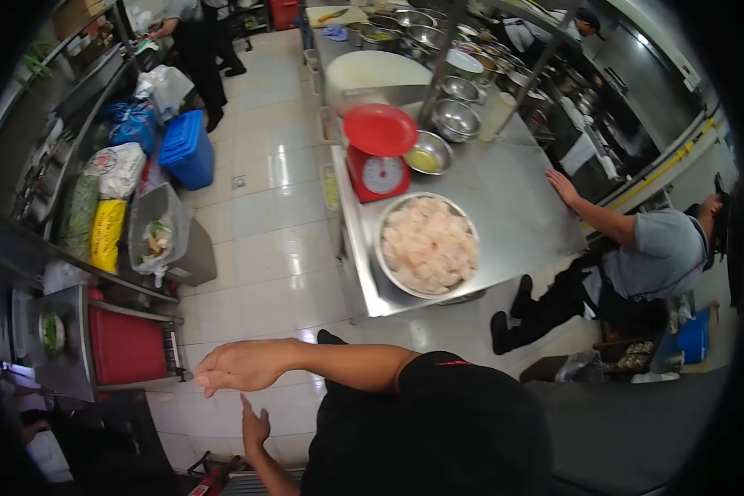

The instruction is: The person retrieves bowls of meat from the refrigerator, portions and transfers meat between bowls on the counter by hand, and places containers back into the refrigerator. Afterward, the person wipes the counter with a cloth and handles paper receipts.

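Observation:
My right hand (244,364) stretches out to the left above the tiled floor, its fingers extended and nothing visible in it. Below it, my left hand (256,425) is raised with fingers apart, also empty. Both hands are apart from the steel table (512,219). On its near corner sits a round metal bowl (380,255) heaped with pale, pinkish-white raw slices (430,241), perhaps fish or chicken. Behind the bowl stands a red dial scale (381,176) with a red pan (380,130). A small metal bowl (440,147) of yellowish liquid is beside the scale.
A person in grey (657,252) rests a hand on the table's right edge. Metal bowls (455,121) and a white round board (376,70) crowd the back. Left are a blue bin (187,149), a grey bin (192,252) and a red container (128,343). Other people work farther off.

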`<action>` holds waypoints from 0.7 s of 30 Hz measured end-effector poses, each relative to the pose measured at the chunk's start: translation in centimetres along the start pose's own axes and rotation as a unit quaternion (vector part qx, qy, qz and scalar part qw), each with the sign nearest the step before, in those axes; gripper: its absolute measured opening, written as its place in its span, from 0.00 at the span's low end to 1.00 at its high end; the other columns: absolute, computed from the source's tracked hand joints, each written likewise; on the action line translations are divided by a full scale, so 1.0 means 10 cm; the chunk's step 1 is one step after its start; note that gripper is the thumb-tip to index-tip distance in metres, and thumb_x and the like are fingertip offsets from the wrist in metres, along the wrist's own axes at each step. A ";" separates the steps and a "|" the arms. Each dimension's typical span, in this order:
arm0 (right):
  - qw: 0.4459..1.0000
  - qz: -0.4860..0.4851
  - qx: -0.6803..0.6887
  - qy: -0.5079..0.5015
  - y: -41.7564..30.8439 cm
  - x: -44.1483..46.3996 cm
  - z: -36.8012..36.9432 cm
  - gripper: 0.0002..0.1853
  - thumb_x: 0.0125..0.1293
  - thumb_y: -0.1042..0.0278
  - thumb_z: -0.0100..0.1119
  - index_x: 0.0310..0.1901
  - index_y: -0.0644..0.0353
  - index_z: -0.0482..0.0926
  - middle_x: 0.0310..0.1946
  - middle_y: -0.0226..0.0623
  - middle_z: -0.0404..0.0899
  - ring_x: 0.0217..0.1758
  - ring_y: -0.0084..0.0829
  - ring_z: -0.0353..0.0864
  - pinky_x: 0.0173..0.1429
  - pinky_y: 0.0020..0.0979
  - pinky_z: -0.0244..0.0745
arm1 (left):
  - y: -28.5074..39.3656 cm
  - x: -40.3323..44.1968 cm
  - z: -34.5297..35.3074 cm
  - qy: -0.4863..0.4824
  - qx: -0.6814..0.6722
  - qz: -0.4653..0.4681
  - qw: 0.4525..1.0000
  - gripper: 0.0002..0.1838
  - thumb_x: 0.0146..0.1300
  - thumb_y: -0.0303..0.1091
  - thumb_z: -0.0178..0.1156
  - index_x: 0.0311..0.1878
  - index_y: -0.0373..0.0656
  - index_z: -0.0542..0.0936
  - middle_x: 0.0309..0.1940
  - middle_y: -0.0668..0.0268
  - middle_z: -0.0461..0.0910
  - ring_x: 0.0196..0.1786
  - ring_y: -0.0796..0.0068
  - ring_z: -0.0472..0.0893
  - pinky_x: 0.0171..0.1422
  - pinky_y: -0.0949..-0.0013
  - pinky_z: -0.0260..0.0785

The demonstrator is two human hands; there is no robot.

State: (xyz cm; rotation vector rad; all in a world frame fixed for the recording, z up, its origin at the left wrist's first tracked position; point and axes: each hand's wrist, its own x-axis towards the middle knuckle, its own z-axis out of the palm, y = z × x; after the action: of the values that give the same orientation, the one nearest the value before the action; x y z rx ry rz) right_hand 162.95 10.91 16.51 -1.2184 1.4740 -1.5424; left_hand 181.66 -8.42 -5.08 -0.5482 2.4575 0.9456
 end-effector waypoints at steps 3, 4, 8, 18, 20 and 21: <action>0.994 -0.009 -0.106 0.034 0.17 0.34 -0.25 0.32 0.71 0.41 0.38 0.36 0.66 0.82 0.35 0.48 0.82 0.44 0.47 0.79 0.52 0.40 0.72 | 0.03 0.37 -0.11 -0.014 -0.058 0.030 0.998 0.43 0.62 0.34 0.57 0.73 0.38 0.42 0.63 0.36 0.63 0.66 0.44 0.65 0.69 0.57 0.57; 0.988 0.035 -0.152 -0.016 0.25 0.47 -0.37 0.32 0.71 0.41 0.39 0.31 0.68 0.78 0.31 0.49 0.80 0.40 0.49 0.77 0.47 0.42 0.71 | 0.14 0.44 -0.21 -0.042 -0.073 0.023 0.996 0.43 0.62 0.34 0.57 0.73 0.38 0.42 0.62 0.35 0.63 0.66 0.44 0.65 0.68 0.57 0.59; 0.946 0.138 -0.276 -0.096 0.68 1.02 -0.90 0.34 0.68 0.39 0.44 0.22 0.69 0.75 0.23 0.52 0.75 0.31 0.55 0.75 0.37 0.48 0.69 | 0.07 0.96 -0.29 -0.070 -0.106 0.008 0.992 0.52 0.62 0.34 0.58 0.72 0.42 0.26 0.61 0.31 0.63 0.63 0.43 0.69 0.62 0.57 0.65; 0.913 0.237 -0.332 -0.024 1.51 2.24 -2.28 0.23 0.62 0.50 0.59 0.28 0.69 0.81 0.32 0.52 0.82 0.40 0.52 0.81 0.44 0.46 0.75 | -0.25 2.73 -1.60 0.134 -0.338 -0.046 0.931 0.33 0.71 0.46 0.41 0.75 0.62 0.42 0.66 0.49 0.61 0.55 0.55 0.71 0.51 0.55 0.68; 0.906 0.259 -0.332 -0.030 1.56 2.35 -2.53 0.21 0.61 0.51 0.60 0.34 0.67 0.82 0.32 0.51 0.82 0.41 0.51 0.81 0.44 0.45 0.75 | 0.45 2.94 -2.04 0.219 -0.331 -0.041 0.917 0.42 0.64 0.29 0.47 0.75 0.59 0.37 0.58 0.48 0.67 0.48 0.61 0.76 0.43 0.63 0.71; 0.903 0.266 -0.336 -0.027 1.65 2.39 -2.65 0.21 0.61 0.51 0.60 0.34 0.67 0.82 0.32 0.51 0.82 0.41 0.51 0.81 0.44 0.45 0.75 | 0.58 3.11 -2.12 0.213 -0.336 -0.037 0.917 0.42 0.64 0.29 0.47 0.75 0.59 0.37 0.58 0.48 0.67 0.48 0.61 0.76 0.43 0.63 0.71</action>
State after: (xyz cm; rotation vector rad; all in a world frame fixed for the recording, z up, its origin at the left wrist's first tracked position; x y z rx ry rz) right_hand 127.99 -3.98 6.47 -1.0545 2.1677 -0.6362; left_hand 147.59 -25.47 -4.63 -1.1712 2.3874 1.8133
